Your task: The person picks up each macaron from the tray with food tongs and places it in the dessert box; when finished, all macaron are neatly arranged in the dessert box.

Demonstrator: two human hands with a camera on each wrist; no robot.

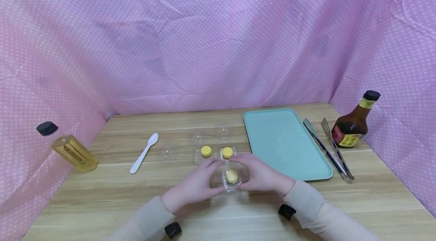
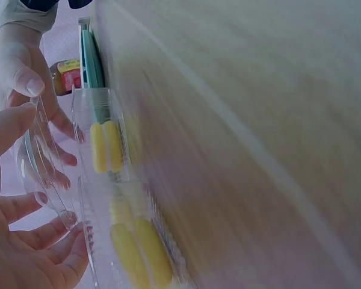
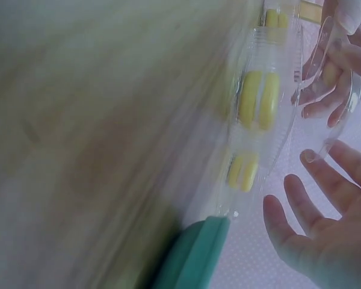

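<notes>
My left hand and my right hand hold a clear plastic lid between them, thumbs on its near edge and fingertips on its far edge. It hovers over the nearest clear container, where one yellow macaron sits. Beyond it, in open clear containers, a second macaron lies near the right fingertips and a third macaron lies further left. From the side, in the right wrist view, a macaron shows its pale filling, and the lid stands apart from the container beneath.
Further back lie clear lids, with another clear piece to the left. A white spoon and an oil bottle are at the left. Rightward are a mint tray, metal tongs and a brown sauce bottle.
</notes>
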